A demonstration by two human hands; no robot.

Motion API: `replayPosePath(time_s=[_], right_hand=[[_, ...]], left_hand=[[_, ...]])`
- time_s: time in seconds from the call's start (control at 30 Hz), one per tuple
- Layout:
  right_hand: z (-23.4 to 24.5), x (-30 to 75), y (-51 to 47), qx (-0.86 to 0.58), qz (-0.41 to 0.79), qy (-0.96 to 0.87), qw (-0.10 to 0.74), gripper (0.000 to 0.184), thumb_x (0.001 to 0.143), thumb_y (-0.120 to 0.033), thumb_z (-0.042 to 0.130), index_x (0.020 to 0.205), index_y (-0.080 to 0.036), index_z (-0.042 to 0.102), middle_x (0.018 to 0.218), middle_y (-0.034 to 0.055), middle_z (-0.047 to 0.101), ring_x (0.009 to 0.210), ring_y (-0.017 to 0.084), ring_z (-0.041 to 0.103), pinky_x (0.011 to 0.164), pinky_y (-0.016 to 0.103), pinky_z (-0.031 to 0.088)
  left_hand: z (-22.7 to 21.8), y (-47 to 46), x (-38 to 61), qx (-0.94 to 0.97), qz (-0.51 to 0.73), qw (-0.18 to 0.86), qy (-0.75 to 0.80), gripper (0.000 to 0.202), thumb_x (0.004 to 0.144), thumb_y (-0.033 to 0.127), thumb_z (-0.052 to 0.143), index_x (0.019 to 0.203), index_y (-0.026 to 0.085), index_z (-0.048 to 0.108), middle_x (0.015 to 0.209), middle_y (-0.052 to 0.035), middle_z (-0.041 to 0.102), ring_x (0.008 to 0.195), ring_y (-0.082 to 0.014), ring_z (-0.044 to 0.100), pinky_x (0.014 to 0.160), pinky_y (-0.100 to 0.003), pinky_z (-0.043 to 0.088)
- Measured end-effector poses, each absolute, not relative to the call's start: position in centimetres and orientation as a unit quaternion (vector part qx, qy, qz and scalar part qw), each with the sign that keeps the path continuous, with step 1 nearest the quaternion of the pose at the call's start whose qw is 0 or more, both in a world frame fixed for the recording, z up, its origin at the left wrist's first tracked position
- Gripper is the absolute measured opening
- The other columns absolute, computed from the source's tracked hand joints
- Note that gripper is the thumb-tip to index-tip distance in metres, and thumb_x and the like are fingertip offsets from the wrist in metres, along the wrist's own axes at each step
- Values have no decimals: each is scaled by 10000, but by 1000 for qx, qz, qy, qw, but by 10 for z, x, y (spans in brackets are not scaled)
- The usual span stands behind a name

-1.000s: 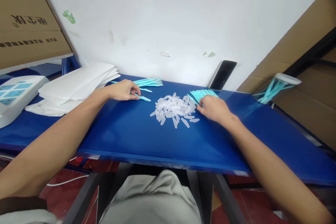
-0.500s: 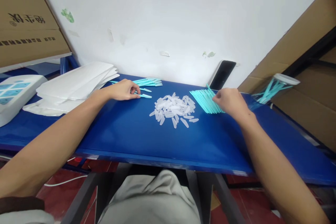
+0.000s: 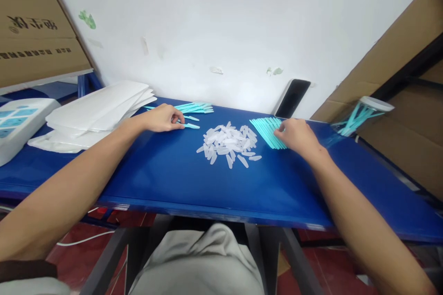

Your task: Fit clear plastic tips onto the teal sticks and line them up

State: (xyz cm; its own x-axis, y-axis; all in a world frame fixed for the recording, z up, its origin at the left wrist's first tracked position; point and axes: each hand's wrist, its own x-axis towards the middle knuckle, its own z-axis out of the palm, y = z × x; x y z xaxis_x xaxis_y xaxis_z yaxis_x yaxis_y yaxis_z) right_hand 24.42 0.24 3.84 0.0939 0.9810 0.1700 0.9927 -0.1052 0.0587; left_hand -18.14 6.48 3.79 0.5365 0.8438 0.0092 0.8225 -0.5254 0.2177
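Note:
My left hand rests on the blue table, its thumb and fingers closed on a turquoise eyebrow razor. Just behind it lie another loose razor and a fanned bunch of turquoise eyebrow razors. My right hand is at the right end of a slanted row of turquoise eyebrow razors, with its bent fingers closed on the end of the row. The fingers hide part of the razors there. Between the hands lies a pile of small translucent blade caps, with several caps loose at its front.
A phone leans against the wall behind the row. A clear container with turquoise razors lies at right. White paper sheets or bags and a white device stand at left. Cardboard boxes flank the blue table.
My right hand has moved slightly left, and the row's right end is closer in. The razor tip that stuck up behind the row no longer shows. My left hand stays put.

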Motion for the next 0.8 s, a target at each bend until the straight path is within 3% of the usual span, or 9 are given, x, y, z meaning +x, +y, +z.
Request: replayPosePath(time_s=[0.2,0.27,0.37,0.47,0.63,0.8], right_hand=[[40,239,0,-716,-112,-681,104,284,946,-307,556,985,-146,787,908,156,763,869,289,701,704,332,446],[40,226,-5,-670,-88,-720,161,260,941,-297,549,908,-169,772,833,110,755,798,253,686,687,317,431],[33,196,-20,-536,44,-801,262,287,950,-314,546,746,-187,703,706,38,712,643,177,622,650,291,422],[22,164,-38,-417,156,-845,296,352,965,-344,552,649,-204,624,524,-33,569,491,128,502,610,281,407],[13,145,-53,-340,114,-874,327,340,969,-278,557,638,-210,598,500,-56,527,475,106,458,693,295,424],[12,157,-43,-357,85,-860,354,346,966,-302,541,637,-210,601,531,-26,565,512,121,489,624,273,399]], left_hand=[[36,67,-182,880,59,97,461,494,822,631,622,969,188,784,1076,-125,727,954,-256,644,805,-308,458],[37,66,-182,880,51,110,459,510,817,654,627,966,190,776,1082,-127,727,962,-259,633,827,-313,454],[38,64,-180,877,33,124,464,506,830,654,617,966,185,751,1019,-116,736,918,-249,630,798,-306,444],[39,62,-176,874,16,122,470,479,855,633,601,975,189,733,915,-86,738,820,-224,631,752,-296,424],[34,62,-171,887,29,117,446,465,907,574,562,1125,201,734,1032,-78,763,814,-201,656,757,-288,440],[31,60,-167,895,71,108,426,430,946,515,494,1085,175,718,1086,-114,745,902,-223,656,781,-297,460]])
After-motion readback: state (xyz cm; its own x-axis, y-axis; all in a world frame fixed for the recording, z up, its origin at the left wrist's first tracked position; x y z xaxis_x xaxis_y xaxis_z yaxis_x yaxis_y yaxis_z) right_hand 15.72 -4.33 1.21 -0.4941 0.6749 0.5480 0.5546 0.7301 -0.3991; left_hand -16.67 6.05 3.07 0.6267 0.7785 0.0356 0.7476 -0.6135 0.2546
